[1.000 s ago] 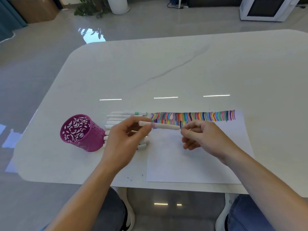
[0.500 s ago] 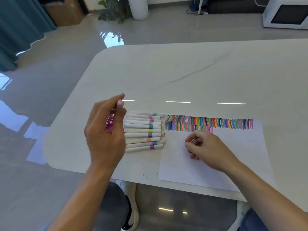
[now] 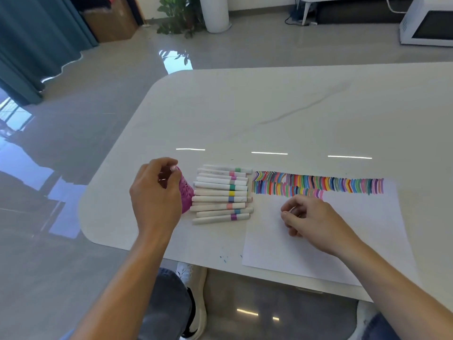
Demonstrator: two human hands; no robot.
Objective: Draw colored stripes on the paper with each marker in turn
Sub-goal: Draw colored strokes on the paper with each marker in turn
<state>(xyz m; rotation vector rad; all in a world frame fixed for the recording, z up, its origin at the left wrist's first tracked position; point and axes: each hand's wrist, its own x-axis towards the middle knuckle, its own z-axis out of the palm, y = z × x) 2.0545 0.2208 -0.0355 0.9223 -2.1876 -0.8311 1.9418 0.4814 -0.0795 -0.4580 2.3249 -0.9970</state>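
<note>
Left hand now sits over purple pen cup near table left edge. Pink marker it held up a moment ago is out of sight, likely dropped in. Fingers curled; can't tell if holding. Right hand rests curled on paper, grip unclear. Marker row lies between cup and paper: next color due.

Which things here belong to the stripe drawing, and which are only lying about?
For the job:
paper with the coloured stripes
row of markers beside it
purple pen holder

Only lying about:
potted plant
cardboard box
white appliance
blue curtain
</note>
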